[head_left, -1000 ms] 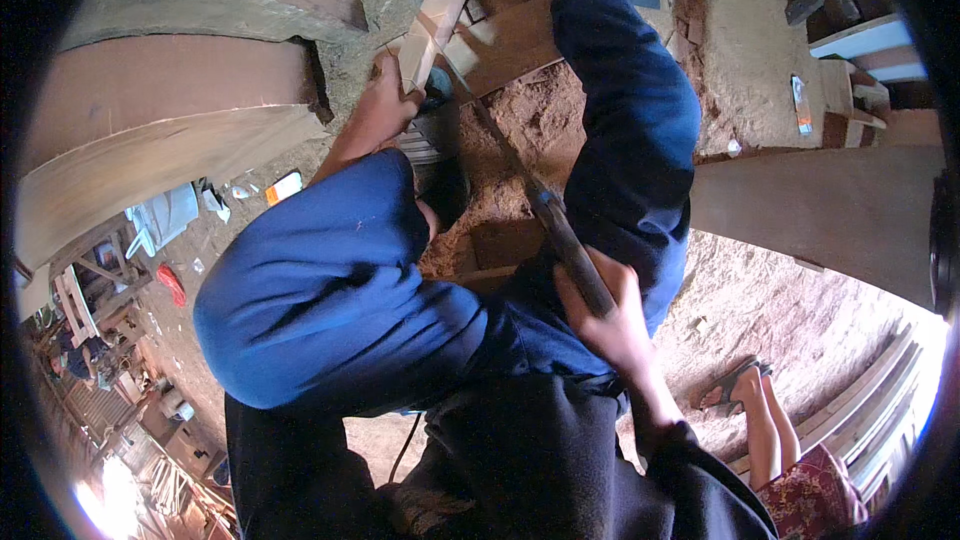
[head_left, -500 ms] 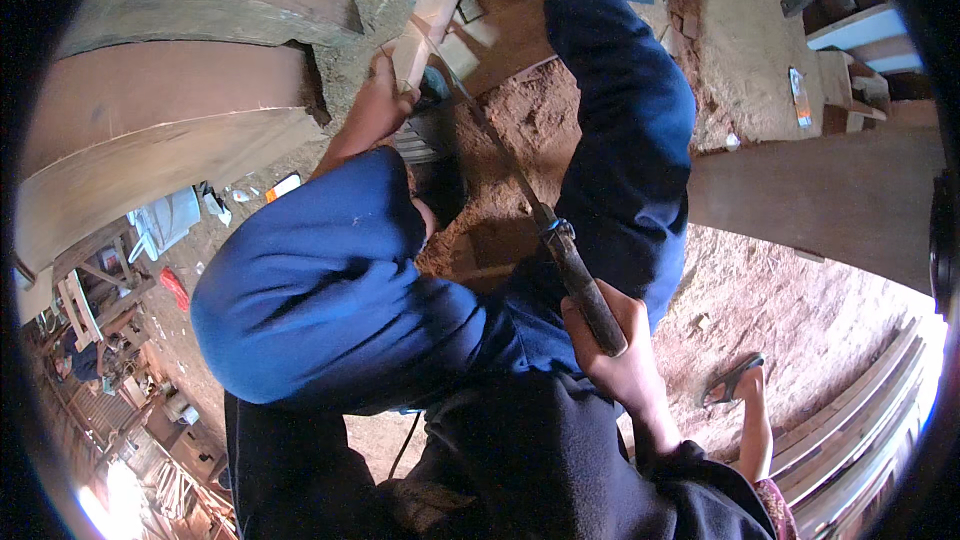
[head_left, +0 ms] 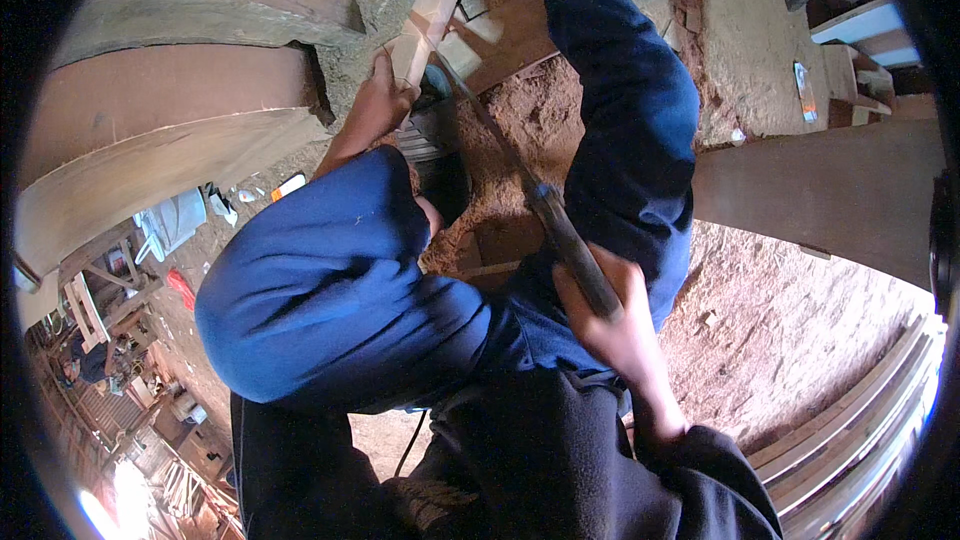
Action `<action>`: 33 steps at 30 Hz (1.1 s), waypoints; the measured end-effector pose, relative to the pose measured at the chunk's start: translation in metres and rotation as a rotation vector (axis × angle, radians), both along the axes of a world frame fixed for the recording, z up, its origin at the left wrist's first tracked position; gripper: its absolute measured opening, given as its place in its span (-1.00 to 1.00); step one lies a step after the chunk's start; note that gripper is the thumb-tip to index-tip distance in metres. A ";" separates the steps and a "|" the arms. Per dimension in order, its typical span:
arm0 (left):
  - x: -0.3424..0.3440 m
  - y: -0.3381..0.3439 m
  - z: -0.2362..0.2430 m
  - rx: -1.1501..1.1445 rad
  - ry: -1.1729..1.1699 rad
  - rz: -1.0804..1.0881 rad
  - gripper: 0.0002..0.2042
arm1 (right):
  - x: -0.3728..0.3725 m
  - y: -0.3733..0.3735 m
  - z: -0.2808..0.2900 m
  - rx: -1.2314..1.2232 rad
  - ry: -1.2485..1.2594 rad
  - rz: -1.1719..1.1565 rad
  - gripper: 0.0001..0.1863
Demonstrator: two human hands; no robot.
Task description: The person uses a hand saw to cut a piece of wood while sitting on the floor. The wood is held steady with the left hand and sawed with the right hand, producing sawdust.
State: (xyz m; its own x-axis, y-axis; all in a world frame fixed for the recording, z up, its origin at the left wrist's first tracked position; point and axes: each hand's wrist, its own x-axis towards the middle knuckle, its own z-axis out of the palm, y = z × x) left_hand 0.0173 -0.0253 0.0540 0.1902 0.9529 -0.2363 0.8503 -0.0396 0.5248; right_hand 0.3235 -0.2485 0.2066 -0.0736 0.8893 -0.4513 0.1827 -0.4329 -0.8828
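Mid-cut: right hand (head_left: 612, 325) is clenching the handsaw (head_left: 545, 210) handle, left hand (head_left: 378, 100) is gripping the pale wood strip (head_left: 432, 2). Next stroke probably needs steady bracing.

Soft daylight, lower-left glare, fisheye bending, dark vignetted rim, slight blur

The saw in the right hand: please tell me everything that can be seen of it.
The saw is a hand tool with a long, thin, dark blade and a thicker dark handle. The right hand closes around the handle. The blade slants up and to the left, and its far end meets a pale wooden bar, which the left hand holds steady. Teeth cannot be made out. Reddish sawdust lies on the ground below.
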 end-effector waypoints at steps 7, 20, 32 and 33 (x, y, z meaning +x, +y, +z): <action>0.014 0.002 -0.002 0.020 -0.006 0.000 -0.23 | 0.016 0.003 0.017 -0.052 -0.031 0.001 -0.84; 0.012 0.004 0.005 -0.019 0.037 -0.003 -0.20 | 0.010 -0.020 0.005 -0.051 0.043 -0.030 -0.91; -0.006 0.011 -0.018 -0.053 -0.060 -0.003 -0.21 | 0.005 -0.033 -0.007 0.014 -0.025 -0.020 -0.89; -0.007 0.010 -0.021 -0.017 -0.062 -0.017 -0.21 | 0.007 -0.039 -0.003 -0.040 -0.041 -0.033 -0.89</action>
